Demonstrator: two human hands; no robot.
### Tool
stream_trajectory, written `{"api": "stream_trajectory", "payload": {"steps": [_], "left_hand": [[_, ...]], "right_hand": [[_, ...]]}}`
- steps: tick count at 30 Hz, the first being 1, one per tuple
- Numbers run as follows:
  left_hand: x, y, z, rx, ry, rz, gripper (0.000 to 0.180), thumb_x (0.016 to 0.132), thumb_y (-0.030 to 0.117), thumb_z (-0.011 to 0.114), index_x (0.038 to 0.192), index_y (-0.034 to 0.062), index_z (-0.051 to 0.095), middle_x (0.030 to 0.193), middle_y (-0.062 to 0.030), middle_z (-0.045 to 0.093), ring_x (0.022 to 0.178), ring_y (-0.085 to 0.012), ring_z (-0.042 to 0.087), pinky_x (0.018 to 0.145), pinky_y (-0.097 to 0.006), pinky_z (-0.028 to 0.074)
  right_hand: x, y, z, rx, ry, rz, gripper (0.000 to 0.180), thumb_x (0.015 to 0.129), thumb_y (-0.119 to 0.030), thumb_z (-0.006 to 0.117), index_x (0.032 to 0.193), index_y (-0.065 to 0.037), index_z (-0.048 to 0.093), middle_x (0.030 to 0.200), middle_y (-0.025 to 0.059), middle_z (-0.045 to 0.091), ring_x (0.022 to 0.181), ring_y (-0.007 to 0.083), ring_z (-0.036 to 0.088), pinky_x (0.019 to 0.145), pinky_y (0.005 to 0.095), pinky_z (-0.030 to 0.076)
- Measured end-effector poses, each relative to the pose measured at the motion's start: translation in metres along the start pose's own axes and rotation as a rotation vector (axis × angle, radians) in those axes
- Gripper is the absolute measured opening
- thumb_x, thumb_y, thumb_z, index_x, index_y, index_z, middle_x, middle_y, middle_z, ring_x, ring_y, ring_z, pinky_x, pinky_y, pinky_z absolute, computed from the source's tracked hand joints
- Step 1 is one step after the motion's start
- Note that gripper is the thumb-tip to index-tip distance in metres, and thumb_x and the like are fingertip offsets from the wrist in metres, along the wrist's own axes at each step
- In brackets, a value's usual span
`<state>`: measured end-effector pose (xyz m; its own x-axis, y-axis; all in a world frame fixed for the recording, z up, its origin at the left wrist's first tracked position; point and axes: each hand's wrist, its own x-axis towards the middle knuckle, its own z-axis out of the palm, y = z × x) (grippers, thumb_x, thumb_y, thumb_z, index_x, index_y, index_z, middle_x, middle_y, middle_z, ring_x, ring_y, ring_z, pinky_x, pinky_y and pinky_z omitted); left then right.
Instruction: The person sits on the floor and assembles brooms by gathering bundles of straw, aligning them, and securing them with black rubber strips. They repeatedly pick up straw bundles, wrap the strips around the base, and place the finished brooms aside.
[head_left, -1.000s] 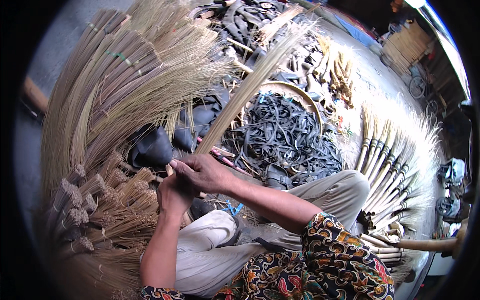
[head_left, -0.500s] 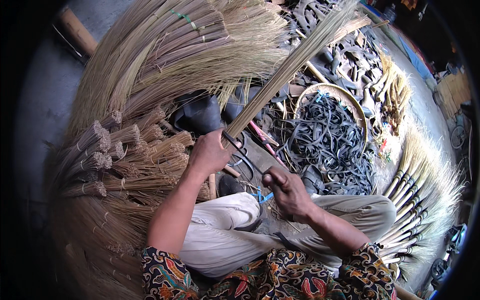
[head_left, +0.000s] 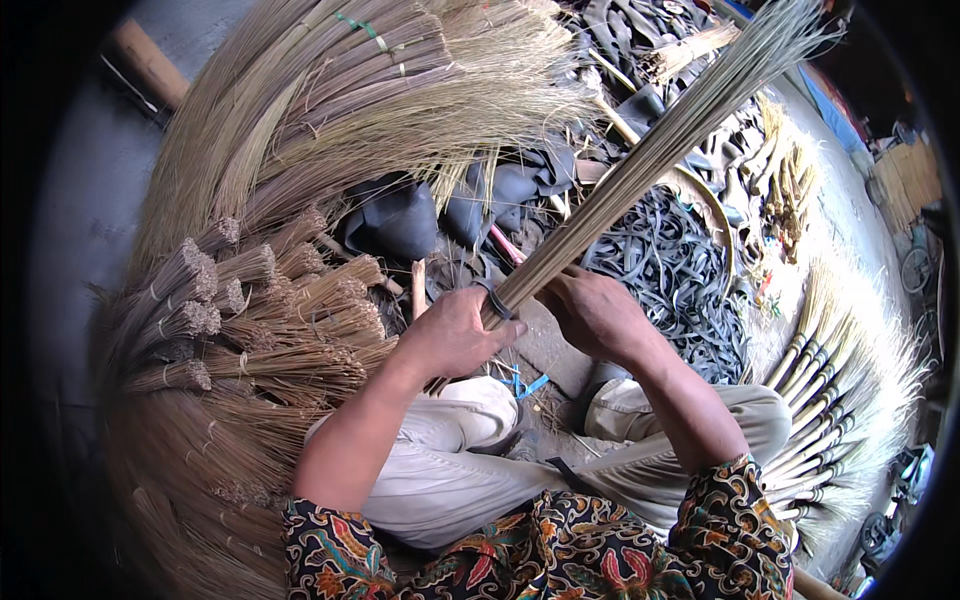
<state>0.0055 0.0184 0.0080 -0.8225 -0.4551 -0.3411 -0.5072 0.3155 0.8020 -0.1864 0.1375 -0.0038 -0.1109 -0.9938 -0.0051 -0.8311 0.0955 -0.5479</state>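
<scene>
A long bundle of dry grass stalks (head_left: pixel 625 195) slants up to the right, its feathery tips at the upper right. My left hand (head_left: pixel 455 330) is closed around its lower end, thumb across the stalks. A black rubber strip (head_left: pixel 494 298) wraps the bundle just above that thumb. Against the right side of the bundle is my right hand (head_left: pixel 597 312), its fingers curled in behind the stalks. Those fingertips are hidden, and what they hold cannot be made out.
Tied stalk bundles (head_left: pixel 250 290) are heaped at left, below a large pile of long grass (head_left: pixel 370 90). Cut black rubber strips (head_left: pixel 675 275) fill a round woven tray (head_left: pixel 718 205). Finished brooms (head_left: pixel 815 400) fan out at right. Rubber sheet pieces (head_left: pixel 395 220) lie ahead of my crossed legs.
My right hand has moved from below right, where it held the strip taut, up to the bundle. The bundle has tilted further right, and my left hand has shifted slightly right and down.
</scene>
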Motion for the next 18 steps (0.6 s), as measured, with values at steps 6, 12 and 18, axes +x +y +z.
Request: {"api": "stream_trajectory", "payload": {"steps": [6, 12, 18], "left_hand": [[0.015, -0.022, 0.019, 0.435, 0.325, -0.072, 0.033, 0.092, 0.029, 0.072, 0.109, 0.0016, 0.066, 0.086, -0.0242, 0.074, 0.087, -0.044, 0.073, 0.077, -0.053, 0.058], [0.014, -0.042, 0.021, 0.465, 0.395, -0.02, 0.038, 0.086, 0.016, 0.073, 0.119, 0.0083, 0.056, 0.087, -0.0237, 0.072, 0.087, -0.045, 0.072, 0.073, -0.055, 0.057], [0.02, -0.046, 0.017, 0.513, 0.48, -0.058, 0.039, 0.086, 0.012, 0.077, 0.115, 0.0043, 0.053, 0.095, -0.0276, 0.071, 0.095, -0.042, 0.073, 0.082, -0.053, 0.058]], "right_hand": [[0.023, -0.033, 0.005, 0.787, -0.01, 0.203, 0.048, 0.113, -0.039, 0.041, 0.104, 0.003, 0.063, 0.065, 0.0144, 0.067, 0.058, 0.0254, 0.071, 0.06, 0.0403, 0.055], [0.035, -0.026, 0.05, 0.994, -0.091, 0.325, 0.046, 0.111, -0.042, 0.051, 0.096, -0.002, 0.069, 0.081, 0.0044, 0.072, 0.065, 0.0103, 0.066, 0.054, 0.0248, 0.05], [-0.005, -0.034, 0.064, 0.991, -0.025, 0.278, 0.026, 0.111, -0.03, 0.055, 0.107, -0.006, 0.063, 0.074, -0.0078, 0.046, 0.066, 0.004, 0.039, 0.059, 0.0227, 0.034]]}}
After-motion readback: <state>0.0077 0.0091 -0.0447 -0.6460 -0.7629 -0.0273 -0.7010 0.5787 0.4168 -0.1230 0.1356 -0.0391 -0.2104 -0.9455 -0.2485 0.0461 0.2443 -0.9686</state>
